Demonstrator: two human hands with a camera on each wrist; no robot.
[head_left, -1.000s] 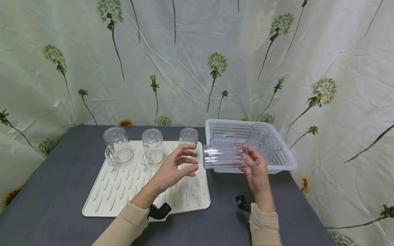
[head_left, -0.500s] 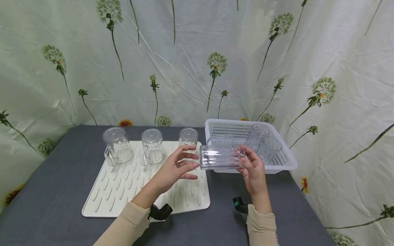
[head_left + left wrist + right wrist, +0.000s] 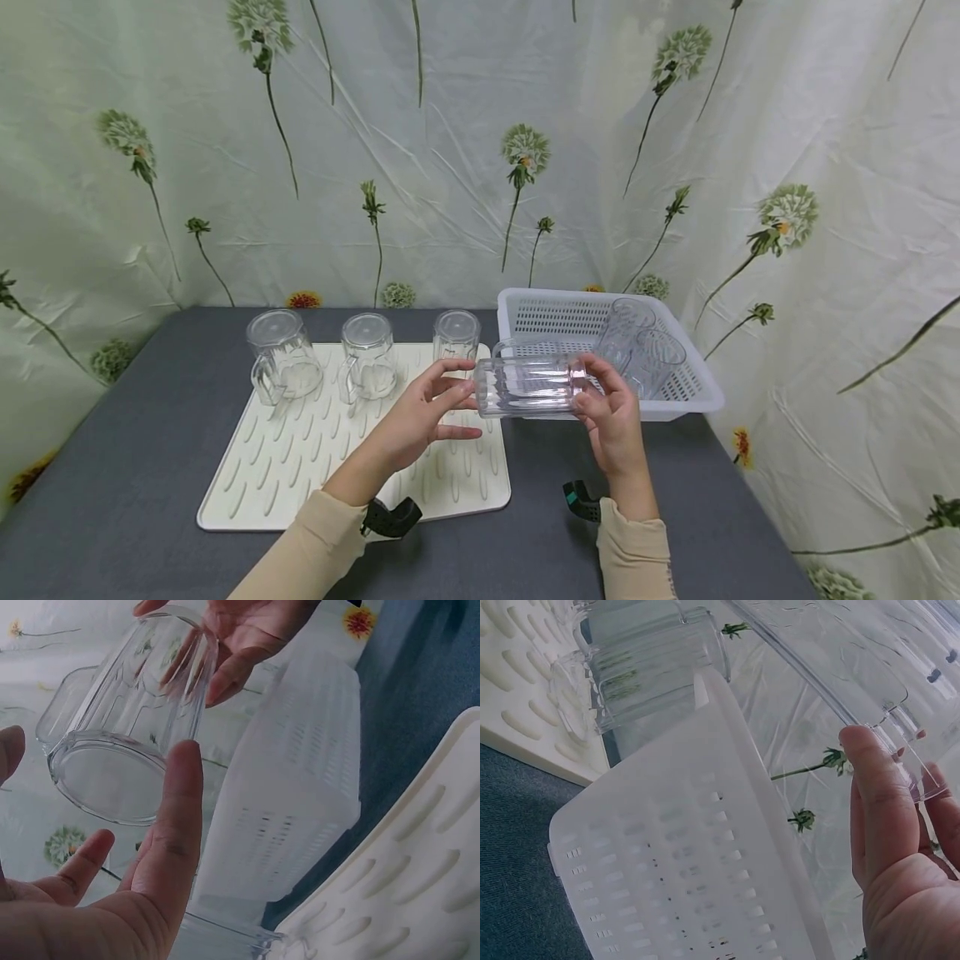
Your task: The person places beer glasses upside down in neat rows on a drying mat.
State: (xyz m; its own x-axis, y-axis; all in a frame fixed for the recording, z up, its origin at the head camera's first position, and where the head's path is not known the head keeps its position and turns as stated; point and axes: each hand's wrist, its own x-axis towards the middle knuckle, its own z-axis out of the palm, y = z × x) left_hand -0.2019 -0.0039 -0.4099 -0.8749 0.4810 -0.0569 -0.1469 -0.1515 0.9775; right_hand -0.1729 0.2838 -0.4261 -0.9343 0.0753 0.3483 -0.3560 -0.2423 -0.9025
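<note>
A clear ribbed glass mug (image 3: 525,387) lies sideways in the air in front of the basket, its handle on the far side. My right hand (image 3: 618,425) pinches the mug's right end between thumb and fingers. Around the opposite end, my left hand (image 3: 416,417) spreads its fingers and thumb. In the left wrist view its thumb (image 3: 180,780) overlaps the mug's near edge; whether it touches I cannot tell. Three clear mugs stand upside down along the back of the white ridged mat: one left (image 3: 285,358), one in the middle (image 3: 370,358), one right (image 3: 456,333), partly behind my left hand.
A white perforated basket (image 3: 701,379) stands at the back right, with clear glassware (image 3: 656,358) leaning inside it. The white mat (image 3: 322,475) covers the left and middle of the dark table (image 3: 112,467). A flower-printed curtain (image 3: 450,167) hangs behind.
My right hand has brought the mug left and slightly down, and the mug has turned a little. The left hand stays nearly in place, now overlapping the mug's end.
</note>
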